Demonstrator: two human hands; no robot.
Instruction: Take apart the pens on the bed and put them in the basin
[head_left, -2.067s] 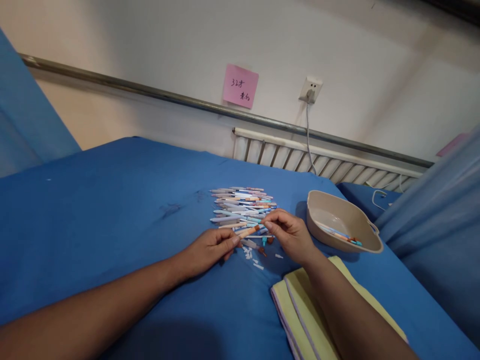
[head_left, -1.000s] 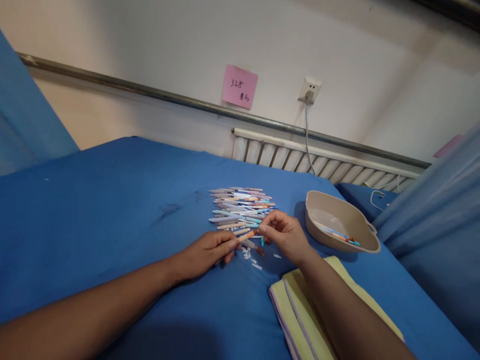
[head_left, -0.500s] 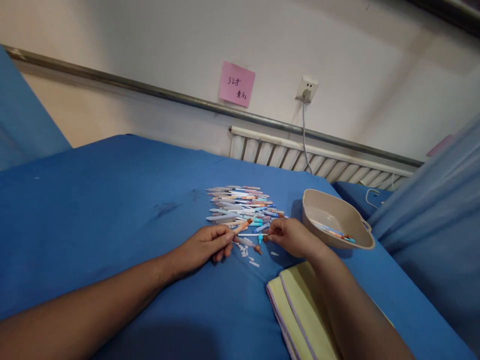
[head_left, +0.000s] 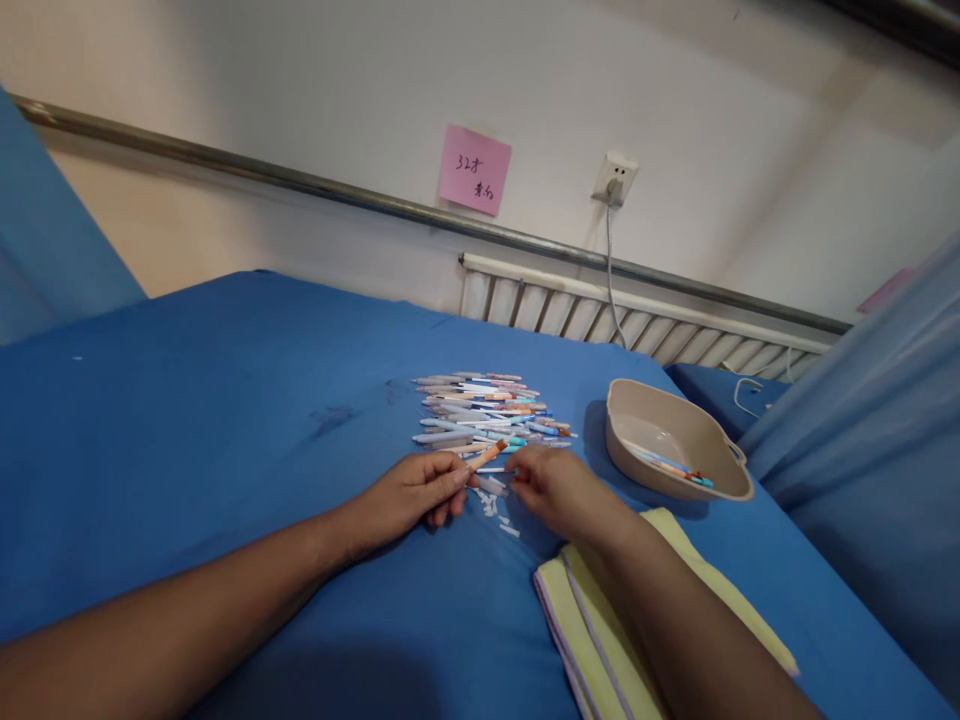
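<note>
My left hand (head_left: 416, 493) rests on the blue cloth and pinches the lower end of an orange pen barrel (head_left: 488, 456), which points up and to the right. My right hand (head_left: 551, 487) lies palm down just right of it, fingers curled over small pen parts (head_left: 495, 497) on the cloth; what it holds, if anything, is hidden. Behind both hands lies a pile of several pastel pens (head_left: 484, 410).
A beige plastic basin (head_left: 675, 440) with a few pens in it stands to the right. A folded yellow cloth (head_left: 600, 620) lies under my right forearm. A radiator (head_left: 637, 325) and a wall socket (head_left: 618, 178) are behind the table.
My right hand had held a thin refill at the barrel's tip; it has since dropped left and down onto the small parts. My left hand kept its hold on the barrel.
</note>
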